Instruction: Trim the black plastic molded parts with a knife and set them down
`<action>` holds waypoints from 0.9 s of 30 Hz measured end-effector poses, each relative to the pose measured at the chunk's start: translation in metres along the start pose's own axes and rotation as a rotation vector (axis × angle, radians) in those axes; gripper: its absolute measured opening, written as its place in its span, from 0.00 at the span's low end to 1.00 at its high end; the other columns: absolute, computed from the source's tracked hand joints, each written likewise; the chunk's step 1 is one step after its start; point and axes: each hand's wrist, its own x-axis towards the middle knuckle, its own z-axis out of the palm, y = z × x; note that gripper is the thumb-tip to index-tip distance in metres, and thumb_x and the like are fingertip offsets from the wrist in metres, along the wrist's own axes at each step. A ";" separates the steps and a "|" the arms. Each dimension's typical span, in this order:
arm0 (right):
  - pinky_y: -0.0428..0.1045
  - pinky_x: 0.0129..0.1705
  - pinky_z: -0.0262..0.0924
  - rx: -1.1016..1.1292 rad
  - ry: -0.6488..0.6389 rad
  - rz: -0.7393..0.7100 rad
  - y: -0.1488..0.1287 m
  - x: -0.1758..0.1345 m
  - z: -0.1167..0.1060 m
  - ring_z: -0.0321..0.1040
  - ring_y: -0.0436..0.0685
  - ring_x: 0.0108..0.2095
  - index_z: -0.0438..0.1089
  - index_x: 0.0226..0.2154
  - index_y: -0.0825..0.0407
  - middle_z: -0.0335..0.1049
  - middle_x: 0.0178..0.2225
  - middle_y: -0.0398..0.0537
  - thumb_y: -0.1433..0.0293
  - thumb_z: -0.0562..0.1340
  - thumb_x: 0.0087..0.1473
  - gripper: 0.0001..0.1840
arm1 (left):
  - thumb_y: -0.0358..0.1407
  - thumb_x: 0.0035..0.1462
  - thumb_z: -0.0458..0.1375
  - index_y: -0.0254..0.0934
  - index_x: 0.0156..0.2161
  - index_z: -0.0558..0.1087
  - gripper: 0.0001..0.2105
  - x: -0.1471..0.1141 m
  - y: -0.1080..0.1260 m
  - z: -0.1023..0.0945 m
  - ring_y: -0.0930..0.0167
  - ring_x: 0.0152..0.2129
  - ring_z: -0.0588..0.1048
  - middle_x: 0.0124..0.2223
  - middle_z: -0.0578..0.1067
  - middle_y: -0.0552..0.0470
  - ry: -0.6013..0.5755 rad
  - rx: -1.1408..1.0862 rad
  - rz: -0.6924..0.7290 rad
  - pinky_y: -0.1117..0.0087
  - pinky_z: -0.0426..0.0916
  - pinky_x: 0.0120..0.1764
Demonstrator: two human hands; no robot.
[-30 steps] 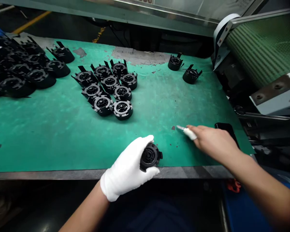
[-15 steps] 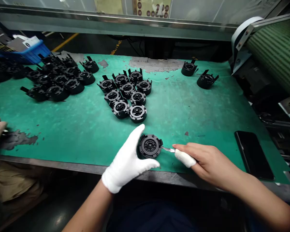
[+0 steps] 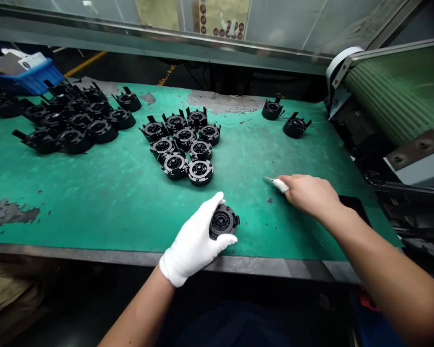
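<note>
The gloved left hand (image 3: 193, 241) grasped a black round part (image 3: 222, 220) at the near edge of the green table (image 3: 94, 202), thumb and fingers curled about it; whether it touched the surface could not be told. The bare right hand (image 3: 311, 193), with a white finger cover (image 3: 281, 185), gripped a thin metal tool (image 3: 269, 178), its tip well apart from the part. 0.5 s earlier that tip had been at the part's right edge; now withdrawn, it was presumably not acting on the part. The left hand had closed further around it, and the right arm now hid much of the phone (image 3: 354, 205). Farther off stood 9 similar parts (image 3: 184, 137), grouped left of 2 more (image 3: 296, 126) at far right.
</note>
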 end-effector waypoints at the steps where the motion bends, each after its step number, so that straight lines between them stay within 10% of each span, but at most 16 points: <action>1: 0.52 0.32 0.60 0.013 0.008 0.013 0.007 0.001 0.001 0.75 0.66 0.40 0.72 0.55 0.48 0.79 0.46 0.56 0.72 0.55 0.59 0.23 | 0.44 0.54 0.68 0.43 0.71 0.46 0.47 0.001 -0.001 -0.006 0.60 0.67 0.61 0.70 0.61 0.45 -0.058 0.002 0.011 0.55 0.57 0.68; 6: 0.50 0.42 0.65 0.185 -0.049 -0.217 0.000 -0.025 0.011 0.76 0.59 0.44 0.71 0.54 0.46 0.78 0.49 0.47 0.74 0.55 0.60 0.22 | 0.45 0.61 0.62 0.54 0.68 0.58 0.33 0.005 -0.017 -0.054 0.59 0.69 0.56 0.73 0.53 0.55 -0.351 -0.035 0.120 0.54 0.54 0.69; 10: 0.50 0.48 0.65 0.430 -0.088 -0.489 -0.028 -0.049 0.015 0.74 0.57 0.49 0.69 0.58 0.46 0.76 0.54 0.48 0.75 0.53 0.62 0.24 | 0.47 0.63 0.59 0.49 0.68 0.59 0.30 -0.007 -0.031 -0.074 0.59 0.68 0.58 0.72 0.56 0.50 0.016 -0.277 -0.017 0.53 0.56 0.68; 15: 0.50 0.43 0.65 0.436 -0.129 -0.576 -0.061 -0.046 0.007 0.76 0.57 0.43 0.70 0.57 0.46 0.79 0.45 0.49 0.69 0.54 0.66 0.20 | 0.50 0.44 0.73 0.46 0.70 0.50 0.53 -0.035 -0.021 -0.042 0.53 0.70 0.53 0.73 0.52 0.44 0.083 -0.177 -0.132 0.48 0.50 0.70; 20: 0.49 0.31 0.59 0.233 -0.150 -0.567 -0.084 -0.040 0.001 0.75 0.58 0.35 0.71 0.57 0.42 0.78 0.38 0.45 0.69 0.55 0.64 0.21 | 0.46 0.51 0.70 0.45 0.69 0.49 0.47 -0.043 -0.014 -0.011 0.55 0.63 0.66 0.65 0.65 0.43 0.123 -0.061 -0.156 0.49 0.61 0.66; 27: 0.49 0.28 0.54 0.015 -0.079 -0.380 -0.075 -0.030 0.000 0.76 0.60 0.36 0.72 0.55 0.40 0.79 0.38 0.47 0.72 0.56 0.59 0.24 | 0.48 0.54 0.68 0.45 0.68 0.52 0.43 -0.042 -0.018 -0.018 0.59 0.64 0.65 0.66 0.65 0.45 0.073 -0.046 -0.117 0.53 0.61 0.66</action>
